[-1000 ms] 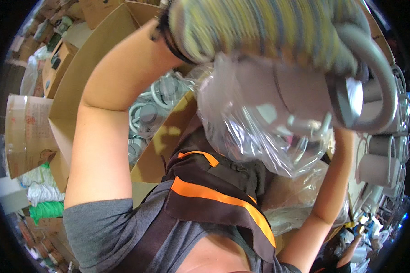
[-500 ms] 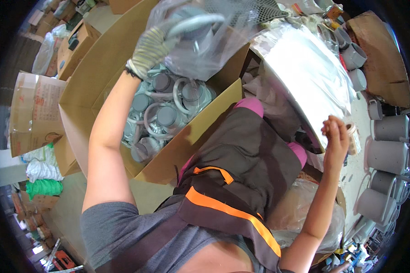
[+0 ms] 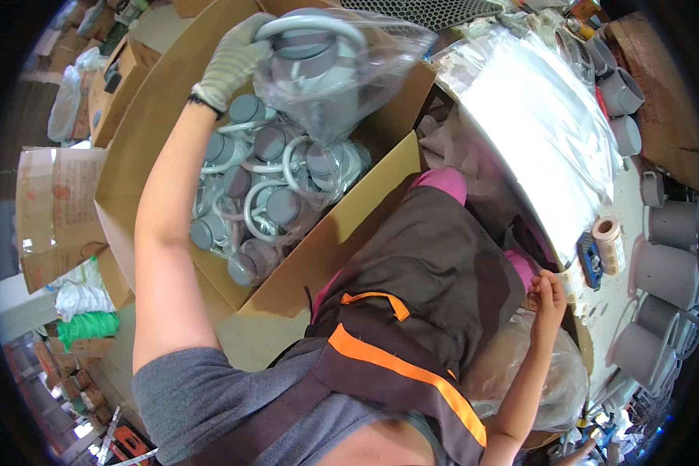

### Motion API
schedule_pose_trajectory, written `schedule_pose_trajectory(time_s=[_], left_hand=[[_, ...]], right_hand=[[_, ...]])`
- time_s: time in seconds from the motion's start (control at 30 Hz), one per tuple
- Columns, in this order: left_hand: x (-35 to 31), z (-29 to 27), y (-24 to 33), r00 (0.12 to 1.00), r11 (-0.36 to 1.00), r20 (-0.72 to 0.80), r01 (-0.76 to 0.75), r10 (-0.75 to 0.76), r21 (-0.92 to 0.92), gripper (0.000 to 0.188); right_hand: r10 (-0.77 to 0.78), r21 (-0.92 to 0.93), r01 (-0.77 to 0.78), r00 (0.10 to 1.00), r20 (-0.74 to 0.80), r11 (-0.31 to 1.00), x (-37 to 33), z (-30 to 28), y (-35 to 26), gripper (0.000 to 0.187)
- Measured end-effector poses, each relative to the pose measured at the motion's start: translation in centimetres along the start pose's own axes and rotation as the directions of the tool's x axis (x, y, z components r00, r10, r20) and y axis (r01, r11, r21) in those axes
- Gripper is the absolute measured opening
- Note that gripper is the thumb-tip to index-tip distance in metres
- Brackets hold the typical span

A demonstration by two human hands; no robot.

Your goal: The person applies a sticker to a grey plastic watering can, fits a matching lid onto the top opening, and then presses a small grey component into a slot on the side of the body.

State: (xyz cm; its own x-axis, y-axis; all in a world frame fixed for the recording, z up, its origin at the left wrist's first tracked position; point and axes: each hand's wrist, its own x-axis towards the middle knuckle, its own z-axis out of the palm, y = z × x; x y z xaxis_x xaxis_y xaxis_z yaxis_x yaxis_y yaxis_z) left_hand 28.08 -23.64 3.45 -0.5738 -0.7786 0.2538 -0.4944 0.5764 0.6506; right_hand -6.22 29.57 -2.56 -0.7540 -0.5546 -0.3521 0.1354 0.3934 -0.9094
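Note:
My left hand (image 3: pixel 237 60), in a striped knit glove, is closed at the pale loop handle of a grey lidded jug (image 3: pixel 307 58) in a clear plastic bag. The jug hangs over the open cardboard box (image 3: pixel 303 268), above several similar bagged jugs (image 3: pixel 270 206) with round dark grey lids and loop handles. My bare right hand (image 3: pixel 549 297) is low by the corner of the side table, its fingers curled together. Whether they pinch anything small cannot be made out. Beside it a stack of clear plastic bags (image 3: pixel 528 116) lies along the table edge.
A label roll (image 3: pixel 607 231) and a blue-black tool (image 3: pixel 589 260) sit at the table's near end. Grey pots (image 3: pixel 664 272) line the right side. Another carton (image 3: pixel 60 210) stands to the left, and a plastic-wrapped bundle (image 3: pixel 547 365) lies below my right hand.
The bagged jug has steadied over the box, shifting slightly, and shows more clearly. My right hand has dropped down and left, away from the label roll, uncovering the blue-black tool.

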Motion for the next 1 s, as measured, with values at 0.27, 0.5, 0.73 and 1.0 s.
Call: schedule_pose_trajectory(time_s=[0.27,0.5,0.73,1.0], left_hand=[[-4.9,5.9,-10.4,0.971,0.868,0.054,0.185,-0.235,0.461,0.029],[-8.0,19.7,-14.6,0.884,0.699,0.237,0.129,-0.402,0.704,0.025],[-2.3,14.3,-14.9,0.891,0.648,0.414,-0.206,-0.185,0.733,0.020],[-9.3,16.5,-19.8,0.834,0.520,0.446,-0.236,-0.326,0.821,0.018]], right_hand=[[0.060,-0.049,-0.056,0.994,0.088,0.997,0.2,1.7,1.6,0.020],[0.094,-0.182,-0.080,0.993,0.065,0.980,-2.8,1.1,0.6,0.022],[0.263,-0.199,-0.261,0.965,-0.016,0.945,-5.5,0.9,2.6,0.022],[0.256,-0.168,-0.251,0.967,0.011,0.953,-4.3,3.1,1.6,0.021]])
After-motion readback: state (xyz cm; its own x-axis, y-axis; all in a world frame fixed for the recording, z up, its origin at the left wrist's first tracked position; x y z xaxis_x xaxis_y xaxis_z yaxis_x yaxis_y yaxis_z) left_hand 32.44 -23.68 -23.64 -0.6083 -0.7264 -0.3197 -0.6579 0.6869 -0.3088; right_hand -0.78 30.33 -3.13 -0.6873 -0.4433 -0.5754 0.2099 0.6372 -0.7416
